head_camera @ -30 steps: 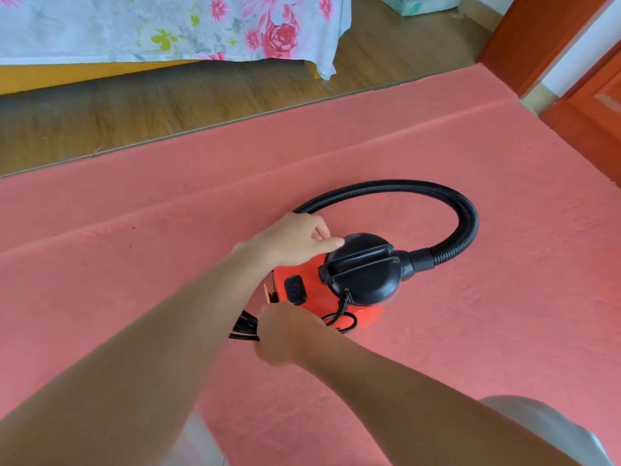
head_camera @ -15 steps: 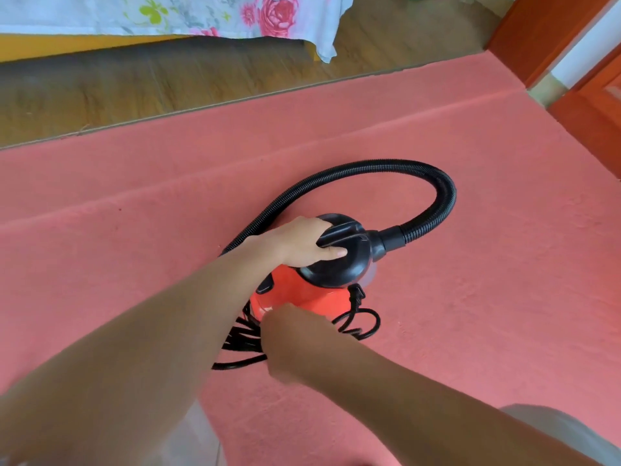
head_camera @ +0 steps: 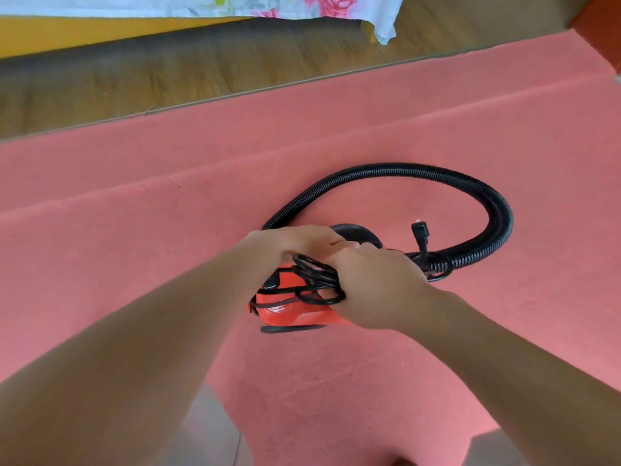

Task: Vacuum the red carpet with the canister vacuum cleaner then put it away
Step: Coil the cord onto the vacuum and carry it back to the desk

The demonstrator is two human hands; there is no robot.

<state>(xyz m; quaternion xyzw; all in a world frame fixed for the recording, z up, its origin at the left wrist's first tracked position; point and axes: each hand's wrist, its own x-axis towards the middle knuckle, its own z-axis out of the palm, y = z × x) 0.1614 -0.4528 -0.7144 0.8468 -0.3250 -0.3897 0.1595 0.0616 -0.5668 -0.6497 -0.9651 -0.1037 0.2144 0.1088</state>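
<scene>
The small red canister vacuum cleaner (head_camera: 289, 309) with a black top sits on the red carpet (head_camera: 336, 381). Its ribbed black hose (head_camera: 470, 183) loops away to the right and back behind the body. My left hand (head_camera: 289, 243) grips the black top of the vacuum. My right hand (head_camera: 373, 284) holds the coiled black power cord (head_camera: 319, 284) against the red body. The cord's plug (head_camera: 421, 230) sticks up to the right of my hands. The handle is hidden under my hands.
A wooden floor (head_camera: 168, 72) borders the carpet at the back. A bed with a floral sheet (head_camera: 336, 5) and yellow base stands beyond it. Red-brown door woodwork (head_camera: 605, 15) shows at the top right. A crease runs across the carpet behind the vacuum.
My right hand has lifted the bundled cord from the carpet beside the vacuum up onto its body. The plug now sticks up at the right. My left hand stays on the top.
</scene>
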